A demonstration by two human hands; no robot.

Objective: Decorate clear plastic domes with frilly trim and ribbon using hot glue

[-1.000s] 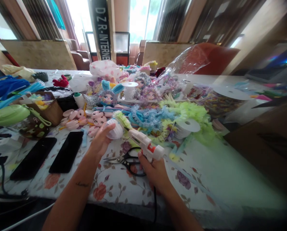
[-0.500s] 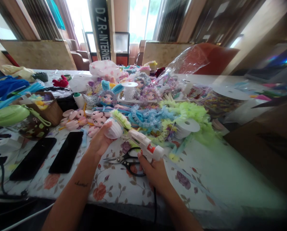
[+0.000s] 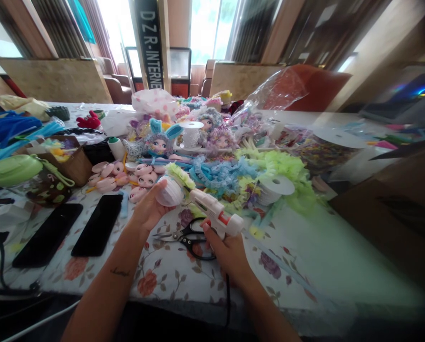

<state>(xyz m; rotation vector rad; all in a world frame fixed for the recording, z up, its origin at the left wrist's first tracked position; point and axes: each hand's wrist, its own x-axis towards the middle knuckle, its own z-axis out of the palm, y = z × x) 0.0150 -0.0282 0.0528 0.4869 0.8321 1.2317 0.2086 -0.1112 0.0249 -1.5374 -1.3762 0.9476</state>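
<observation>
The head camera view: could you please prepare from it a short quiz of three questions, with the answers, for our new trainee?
1. Multiple choice: what is the right hand holding?
A) a spool
B) a glue gun
C) a doll's head
2. True or false: in the picture, the two black phones lie to the right of the scissors.
3. Fill in: the left hand holds a white rounded piece, with a frilled trim of ____ colour at its upper edge.

Key: 1. B. 2. False; both phones lie to the left of the scissors. 3. yellow-green.
</observation>
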